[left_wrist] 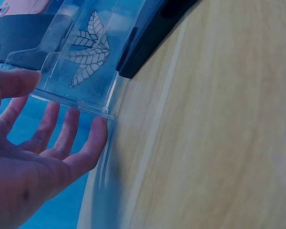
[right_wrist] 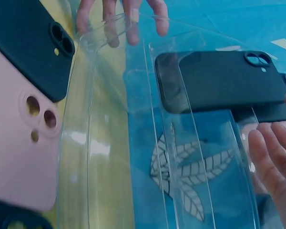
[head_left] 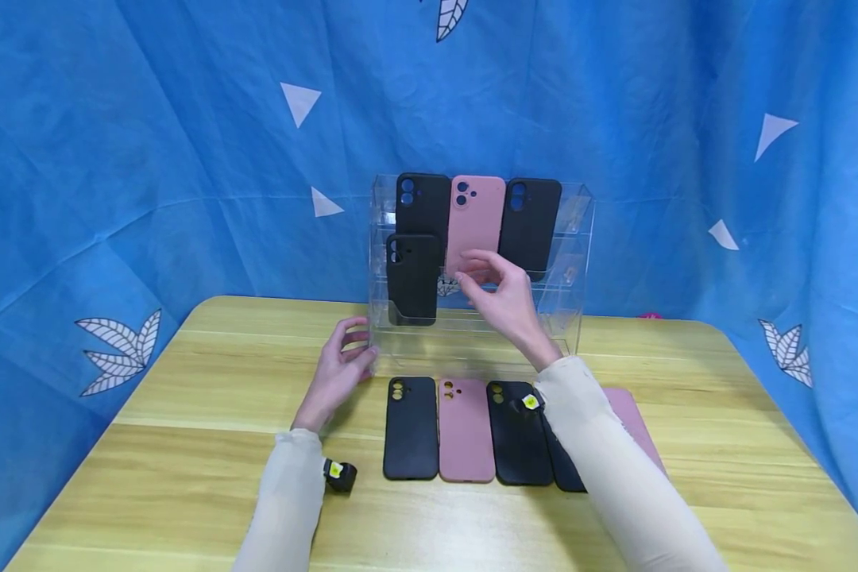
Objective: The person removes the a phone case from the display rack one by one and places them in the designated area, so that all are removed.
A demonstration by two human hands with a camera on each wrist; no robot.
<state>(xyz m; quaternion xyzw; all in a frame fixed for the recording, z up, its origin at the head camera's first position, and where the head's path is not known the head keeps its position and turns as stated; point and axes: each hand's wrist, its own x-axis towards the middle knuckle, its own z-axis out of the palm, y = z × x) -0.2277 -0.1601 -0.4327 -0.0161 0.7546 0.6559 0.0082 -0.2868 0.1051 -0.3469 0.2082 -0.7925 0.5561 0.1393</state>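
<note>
A clear tiered stand holds phone cases. In its back row a pink phone case stands between a black phone case and another black phone case. Lower at the left, a black phone case leans in a front tier. My right hand is raised before the pink case's lower end, fingers loosely bent; no grip on it shows. My left hand rests against the stand's left side, its fingers spread along the clear edge and gripping nothing.
Before the stand, a row of cases lies on the wooden table: a black case, a pink case, a black case and others partly under my right sleeve. A blue curtain hangs behind.
</note>
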